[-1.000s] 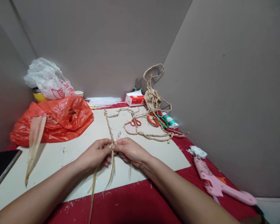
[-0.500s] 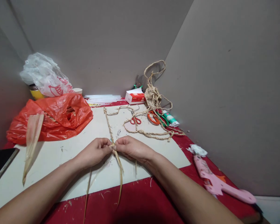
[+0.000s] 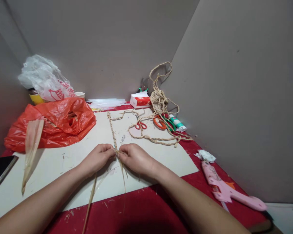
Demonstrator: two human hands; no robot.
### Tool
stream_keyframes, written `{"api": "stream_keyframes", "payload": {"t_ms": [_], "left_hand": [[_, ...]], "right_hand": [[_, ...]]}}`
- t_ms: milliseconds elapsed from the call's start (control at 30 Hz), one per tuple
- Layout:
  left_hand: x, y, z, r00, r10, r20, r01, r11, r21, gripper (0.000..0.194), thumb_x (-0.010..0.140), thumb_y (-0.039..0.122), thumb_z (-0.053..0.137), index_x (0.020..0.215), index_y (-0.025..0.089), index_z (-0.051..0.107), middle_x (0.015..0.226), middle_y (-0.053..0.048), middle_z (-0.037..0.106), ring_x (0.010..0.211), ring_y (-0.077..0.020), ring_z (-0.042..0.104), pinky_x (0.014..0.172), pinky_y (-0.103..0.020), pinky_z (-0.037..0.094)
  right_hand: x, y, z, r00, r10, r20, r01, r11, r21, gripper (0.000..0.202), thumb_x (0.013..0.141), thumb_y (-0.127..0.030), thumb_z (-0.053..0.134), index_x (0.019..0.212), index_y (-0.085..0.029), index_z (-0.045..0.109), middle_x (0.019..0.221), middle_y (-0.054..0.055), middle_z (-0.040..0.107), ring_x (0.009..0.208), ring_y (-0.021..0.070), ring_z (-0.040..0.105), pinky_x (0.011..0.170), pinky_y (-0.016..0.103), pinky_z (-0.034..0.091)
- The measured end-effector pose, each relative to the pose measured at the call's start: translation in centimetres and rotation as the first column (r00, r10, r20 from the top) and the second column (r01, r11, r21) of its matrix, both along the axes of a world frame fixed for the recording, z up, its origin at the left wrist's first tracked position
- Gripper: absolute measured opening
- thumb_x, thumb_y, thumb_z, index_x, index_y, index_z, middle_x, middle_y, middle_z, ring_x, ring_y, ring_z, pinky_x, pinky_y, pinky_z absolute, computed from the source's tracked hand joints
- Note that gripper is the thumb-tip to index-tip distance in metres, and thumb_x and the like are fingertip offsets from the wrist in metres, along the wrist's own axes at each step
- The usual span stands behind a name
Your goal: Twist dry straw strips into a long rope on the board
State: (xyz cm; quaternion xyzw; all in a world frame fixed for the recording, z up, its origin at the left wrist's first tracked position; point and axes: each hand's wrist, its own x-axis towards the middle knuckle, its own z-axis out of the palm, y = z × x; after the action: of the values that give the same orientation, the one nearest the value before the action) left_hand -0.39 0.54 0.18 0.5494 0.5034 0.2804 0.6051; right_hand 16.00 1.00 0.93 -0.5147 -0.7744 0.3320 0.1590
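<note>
A thin braided cord [image 3: 112, 131] of dry, straw-coloured husk runs from the far part of the white board [image 3: 168, 165] to my fingers. At its near end my left hand [image 3: 100, 158] is pinched closed on the husk strands. Right beside it, my right hand [image 3: 134, 158] pinches the strands as well, fingertips almost touching the left ones. One loose husk strand [image 3: 90, 201] hangs from under my left hand past the board's front edge. Thinner strands [image 3: 123, 177] trail down between the hands. The exact crossing at the fingertips is partly hidden.
An orange plastic bag [image 3: 56, 125] and a dried husk piece [image 3: 31, 152] lie left, near a black phone [image 3: 1, 172]. A heap of braided cord [image 3: 158, 100], red-handled scissors [image 3: 141, 125] and a glue bottle [image 3: 177, 123] sit back right. A pink glue gun [image 3: 224, 188] rests right.
The strand under my left hand now hangs broader and further left, while those between the hands look thinner. Both hands still pinch the braid's end. The view has shifted slightly.
</note>
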Motion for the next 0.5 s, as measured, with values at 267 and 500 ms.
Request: {"api": "stream_keyframes", "payload": {"t_ms": [267, 500], "left_hand": [[0.1, 0.1, 0.4, 0.999, 0.016, -0.029, -0.018, 0.996, -0.082, 0.02, 0.075, 0.029, 0.052, 0.059, 0.017, 0.049, 0.041, 0.01, 0.03, 0.035, -0.0036, 0.018, 0.04, -0.021, 0.012], [0.1, 0.0, 0.0, 0.998, 0.038, -0.047, -0.04, 0.999, -0.036, 0.021, 0.072, 0.03, 0.053, 0.057, 0.016, 0.047, 0.045, 0.008, 0.036, 0.038, -0.0036, 0.024, 0.042, -0.02, 0.014]], "right_hand": [[-0.7, -1.5, 0.7, 0.944, -0.001, 0.329, -0.071, 0.976, 0.205, 0.027, 0.088, -0.028, 0.04, 0.08, -0.018, 0.063, 0.071, 0.009, 0.066, 0.059, 0.017, 0.053, 0.054, 0.028, 0.023], [0.4, -0.8, 0.7, 0.982, 0.031, 0.186, -0.058, 0.988, 0.145, 0.023, 0.086, -0.027, 0.044, 0.07, -0.017, 0.058, 0.07, 0.005, 0.062, 0.063, 0.0142, 0.051, 0.057, 0.025, 0.027]]}}
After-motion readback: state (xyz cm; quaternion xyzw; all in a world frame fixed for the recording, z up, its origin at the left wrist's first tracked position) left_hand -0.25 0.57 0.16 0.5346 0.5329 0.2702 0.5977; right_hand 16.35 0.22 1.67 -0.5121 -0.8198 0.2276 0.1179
